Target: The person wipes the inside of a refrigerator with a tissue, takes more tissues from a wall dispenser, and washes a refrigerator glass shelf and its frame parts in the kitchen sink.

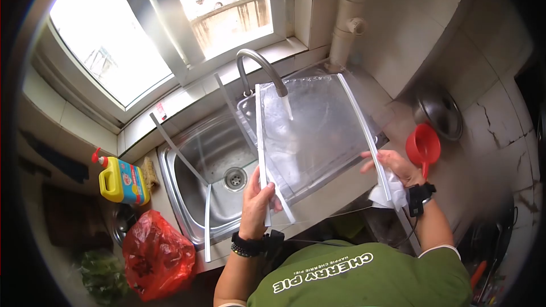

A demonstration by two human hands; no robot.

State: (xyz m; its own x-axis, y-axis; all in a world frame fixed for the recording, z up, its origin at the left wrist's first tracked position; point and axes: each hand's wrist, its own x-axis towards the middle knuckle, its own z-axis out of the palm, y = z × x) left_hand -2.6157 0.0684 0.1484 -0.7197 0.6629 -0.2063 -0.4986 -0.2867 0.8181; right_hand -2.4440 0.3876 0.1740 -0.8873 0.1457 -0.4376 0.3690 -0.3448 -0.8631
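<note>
A clear plastic panel with white edge strips (313,136) is held tilted over the right part of the sink, under the running faucet (261,62). Water falls onto its upper surface. My left hand (259,199) grips the lower end of the left white strip. At the right strip, my right hand (395,169) has its fingers partly spread, with a white cloth (389,193) beneath the palm. More clear sheet with white strips (179,150) lies across the left basin (187,207).
A yellow bottle with a red pump (122,181) and a red plastic bag (156,256) are at the left. On the right are a red ladle (422,145) and a metal lid (439,112). A window (227,20) stands behind the sink, and a pipe (344,34) rises beside it.
</note>
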